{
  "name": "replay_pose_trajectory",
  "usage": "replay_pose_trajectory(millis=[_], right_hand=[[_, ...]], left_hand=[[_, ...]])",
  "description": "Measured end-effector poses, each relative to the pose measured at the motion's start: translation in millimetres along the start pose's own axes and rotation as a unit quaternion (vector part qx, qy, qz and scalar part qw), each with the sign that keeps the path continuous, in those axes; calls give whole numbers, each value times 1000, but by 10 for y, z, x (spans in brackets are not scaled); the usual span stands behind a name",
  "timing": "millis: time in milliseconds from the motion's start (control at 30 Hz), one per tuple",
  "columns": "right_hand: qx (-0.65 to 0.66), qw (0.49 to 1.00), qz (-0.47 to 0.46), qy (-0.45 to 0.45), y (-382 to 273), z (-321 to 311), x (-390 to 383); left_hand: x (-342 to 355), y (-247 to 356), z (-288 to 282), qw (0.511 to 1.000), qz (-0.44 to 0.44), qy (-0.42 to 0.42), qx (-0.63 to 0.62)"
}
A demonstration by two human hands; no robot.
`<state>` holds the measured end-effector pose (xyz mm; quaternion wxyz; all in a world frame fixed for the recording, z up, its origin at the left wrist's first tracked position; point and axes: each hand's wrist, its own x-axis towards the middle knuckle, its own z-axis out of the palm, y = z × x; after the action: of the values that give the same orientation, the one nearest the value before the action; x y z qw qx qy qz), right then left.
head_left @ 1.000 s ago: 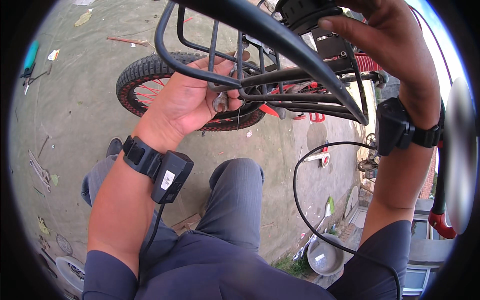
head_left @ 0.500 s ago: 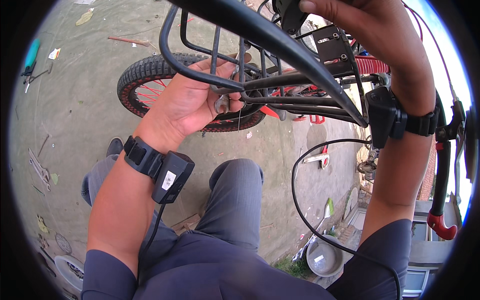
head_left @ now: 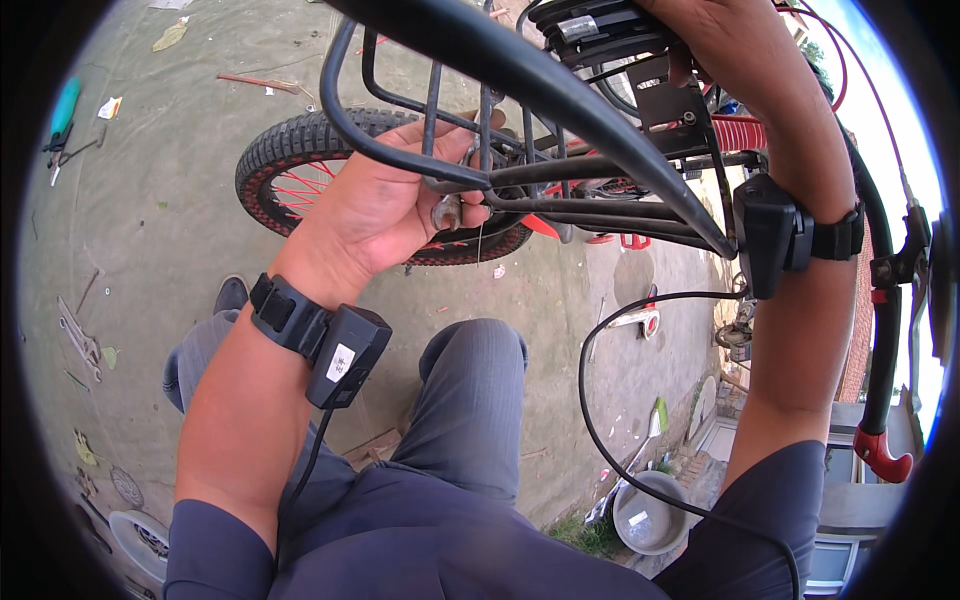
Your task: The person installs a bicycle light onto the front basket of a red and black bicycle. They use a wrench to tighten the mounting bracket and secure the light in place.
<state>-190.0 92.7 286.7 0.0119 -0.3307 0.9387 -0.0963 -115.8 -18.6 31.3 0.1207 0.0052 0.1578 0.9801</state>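
The head view shows a small metal nut (head_left: pixel 447 212) pinched in the left hand (head_left: pixel 385 205). The nut sits just under a black bar of the bicycle rack (head_left: pixel 400 145), and the thumb and fingers close around it. The left hand comes up from below, palm turned toward the person, with its fingertips curled over the rack bar. A black wrist device (head_left: pixel 320 335) is strapped on that arm.

The rack is made of thin black bars. It runs from the left, over the rear wheel (head_left: pixel 275 165), toward the right, where it joins the bike. The rear wheel has a black tire with red spokes and stands on the ground behind the hand.

The right hand (head_left: pixel 700 40) is up high at the top edge, lying over the bike near the black seat (head_left: pixel 590 25). You cannot tell if it is gripping or just resting, because the fingers run out of view.

A gray metal bowl (head_left: pixel 650 515) sits on the ground low on the right, with a small pale scrap in it. A wrench (head_left: pixel 78 335) lies on the ground far to the left.
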Motion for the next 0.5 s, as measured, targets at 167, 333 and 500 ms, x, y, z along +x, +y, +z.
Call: replay_pose_trajectory(millis=[167, 333, 500], right_hand=[[-10, 997, 71, -43, 125, -113, 69], [114, 986, 16, -121, 162, -28, -20], [133, 969, -43, -205, 436, -200, 17]], left_hand=[[19, -18, 17, 1000, -6, -4, -7], [-26, 23, -1, 1000, 5, 21, -3], [-10, -2, 48, 1000, 0, 15, -9]])
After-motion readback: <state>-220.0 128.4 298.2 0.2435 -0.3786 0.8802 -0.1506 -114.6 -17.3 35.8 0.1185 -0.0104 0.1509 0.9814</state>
